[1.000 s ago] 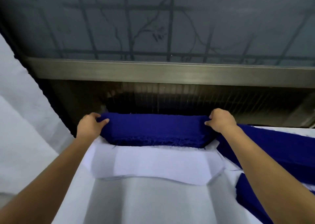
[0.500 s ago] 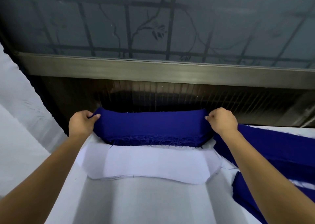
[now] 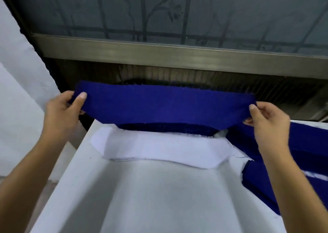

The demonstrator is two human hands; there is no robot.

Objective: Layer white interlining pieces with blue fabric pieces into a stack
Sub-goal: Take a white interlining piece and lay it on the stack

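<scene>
Both hands hold one blue fabric piece (image 3: 165, 106) stretched out flat in the air. The left hand (image 3: 62, 112) pinches its left end between thumb and fingers, and the right hand (image 3: 268, 121) pinches the right end the same way. Below it, a pile of blue pieces (image 3: 166, 128) sits at the far edge of the white table (image 3: 159, 197), touching the stack of white interlining pieces (image 3: 159, 148) just nearer. More blue fabric (image 3: 305, 144) lies on the right.
</scene>
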